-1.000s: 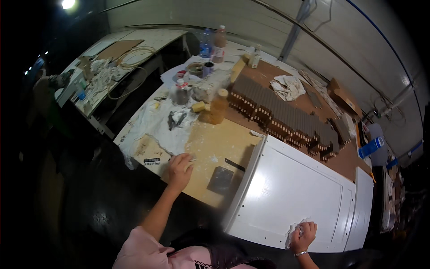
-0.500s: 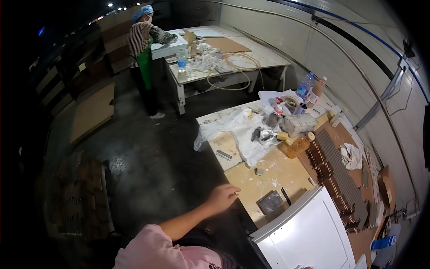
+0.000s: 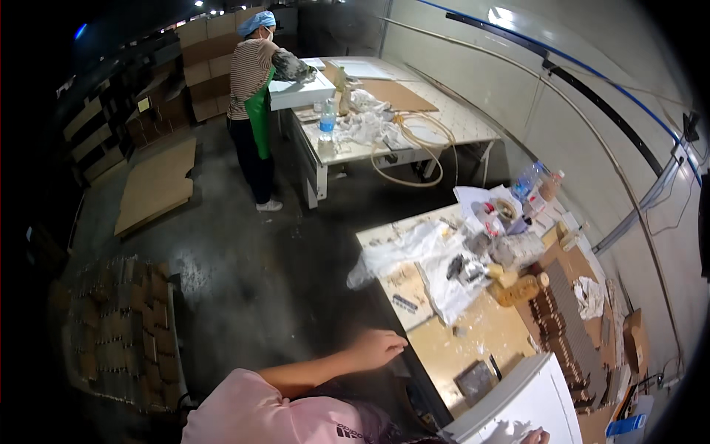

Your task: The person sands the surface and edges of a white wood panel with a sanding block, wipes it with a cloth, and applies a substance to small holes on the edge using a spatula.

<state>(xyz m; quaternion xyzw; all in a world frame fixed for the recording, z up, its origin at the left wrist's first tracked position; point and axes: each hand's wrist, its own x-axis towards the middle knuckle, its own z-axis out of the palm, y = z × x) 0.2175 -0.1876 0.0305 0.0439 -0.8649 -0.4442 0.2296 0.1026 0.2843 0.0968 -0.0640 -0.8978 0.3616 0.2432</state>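
A white curved panel (image 3: 523, 405) leans over the front of the near workbench, at the lower right. Just the tips of my right hand (image 3: 535, 437) show against it at the bottom edge; most of that hand is out of view. My left hand (image 3: 377, 348) is raised beside the bench's left edge, its fingers curled together. Whether something small is pinched in them is hidden. Closest to it on the yellowish bench top (image 3: 444, 355) are a dark flat square block (image 3: 475, 381) and a small grey cube (image 3: 459, 331).
White cloths (image 3: 444, 274), an amber bottle (image 3: 519, 290) and stacked slotted brown strips (image 3: 566, 333) crowd the bench. Across the aisle, a person (image 3: 255, 111) in a green apron works at another table (image 3: 325, 152). Brown stacked pieces (image 3: 126, 333) stand at the left.
The view has shifted, so the benches sit lower and farther right. My left hand stays near the bench edge. Fingertips of my right hand now show more clearly on the white panel.
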